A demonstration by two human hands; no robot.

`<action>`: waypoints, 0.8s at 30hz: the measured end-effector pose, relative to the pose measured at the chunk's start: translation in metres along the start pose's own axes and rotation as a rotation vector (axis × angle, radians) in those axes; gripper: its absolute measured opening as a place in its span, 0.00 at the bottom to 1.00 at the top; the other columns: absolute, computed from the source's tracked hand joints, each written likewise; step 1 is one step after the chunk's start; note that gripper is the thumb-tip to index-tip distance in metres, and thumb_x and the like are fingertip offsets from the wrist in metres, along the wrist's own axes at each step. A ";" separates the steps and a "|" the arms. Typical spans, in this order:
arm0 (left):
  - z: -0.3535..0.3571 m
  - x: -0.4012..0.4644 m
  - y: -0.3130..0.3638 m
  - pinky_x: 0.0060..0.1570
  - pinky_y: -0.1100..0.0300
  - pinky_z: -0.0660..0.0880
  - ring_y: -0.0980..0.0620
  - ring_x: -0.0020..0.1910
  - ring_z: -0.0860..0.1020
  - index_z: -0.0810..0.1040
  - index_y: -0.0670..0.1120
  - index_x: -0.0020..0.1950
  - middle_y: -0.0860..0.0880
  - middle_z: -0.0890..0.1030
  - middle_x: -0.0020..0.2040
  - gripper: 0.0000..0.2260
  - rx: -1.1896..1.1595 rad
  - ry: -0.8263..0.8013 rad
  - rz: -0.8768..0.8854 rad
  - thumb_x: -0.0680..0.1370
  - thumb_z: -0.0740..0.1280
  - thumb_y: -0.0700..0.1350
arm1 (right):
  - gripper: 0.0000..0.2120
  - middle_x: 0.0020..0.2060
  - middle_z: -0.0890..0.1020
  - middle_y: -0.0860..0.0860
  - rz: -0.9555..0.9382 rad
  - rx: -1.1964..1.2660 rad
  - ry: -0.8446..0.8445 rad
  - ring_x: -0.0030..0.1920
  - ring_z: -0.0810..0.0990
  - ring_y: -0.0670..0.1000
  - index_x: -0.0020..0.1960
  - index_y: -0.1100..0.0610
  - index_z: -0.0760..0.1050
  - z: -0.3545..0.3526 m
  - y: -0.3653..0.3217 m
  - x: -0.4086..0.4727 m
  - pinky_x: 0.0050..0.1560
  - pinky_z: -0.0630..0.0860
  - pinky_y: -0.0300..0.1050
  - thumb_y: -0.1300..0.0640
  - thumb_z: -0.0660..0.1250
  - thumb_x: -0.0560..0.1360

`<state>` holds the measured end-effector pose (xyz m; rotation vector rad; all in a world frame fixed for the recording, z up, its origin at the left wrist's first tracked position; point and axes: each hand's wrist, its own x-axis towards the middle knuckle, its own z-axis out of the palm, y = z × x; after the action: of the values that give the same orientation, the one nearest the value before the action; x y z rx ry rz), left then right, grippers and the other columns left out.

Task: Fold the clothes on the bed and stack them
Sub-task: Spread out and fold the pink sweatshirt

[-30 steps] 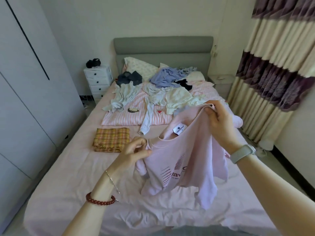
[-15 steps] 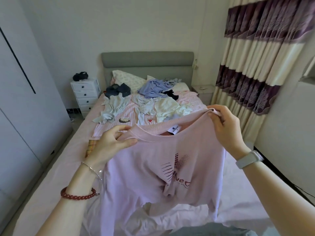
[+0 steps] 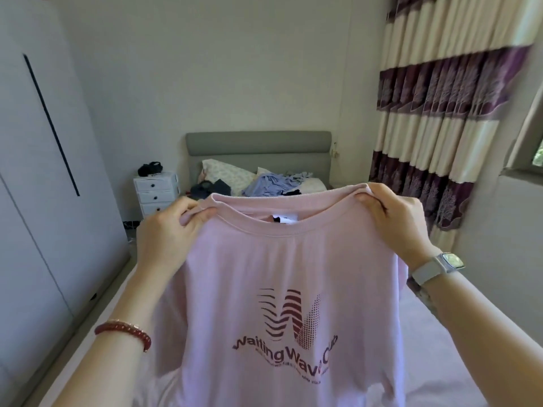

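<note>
A pale pink T-shirt (image 3: 288,265) with a dark red wave print hangs in the air in front of me, its front facing me. My left hand (image 3: 167,230) pinches the collar at its left shoulder. My right hand (image 3: 393,218) pinches the collar at its right shoulder. Behind the shirt, a blue garment (image 3: 273,183) and a dark one (image 3: 211,188) lie near the pillows on the bed (image 3: 458,324). The shirt hides most of the bed and the other clothes.
A grey headboard (image 3: 258,142) stands at the far wall. White drawers (image 3: 155,189) with a black object on top sit to its left. A white wardrobe (image 3: 41,201) lines the left side. Striped curtains (image 3: 440,113) hang on the right.
Both hands have raised the pink shirt high and spread it flat facing me. My view has tilted upward, so the shirt now covers the clothes pile and the plaid folded piece.
</note>
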<state>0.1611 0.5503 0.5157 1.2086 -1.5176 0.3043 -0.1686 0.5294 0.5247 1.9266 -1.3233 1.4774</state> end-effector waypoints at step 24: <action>0.215 -0.029 -0.240 0.37 0.67 0.67 0.63 0.35 0.73 0.80 0.50 0.36 0.60 0.79 0.41 0.08 -0.004 -0.447 -0.443 0.68 0.74 0.52 | 0.21 0.33 0.82 0.57 0.345 0.116 -0.482 0.35 0.81 0.60 0.49 0.60 0.79 0.311 0.126 -0.067 0.36 0.71 0.45 0.42 0.60 0.73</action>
<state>0.2240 0.3008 0.3187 1.6418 -1.5624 -0.2820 -0.1064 0.2649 0.3166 2.3188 -1.8949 1.2995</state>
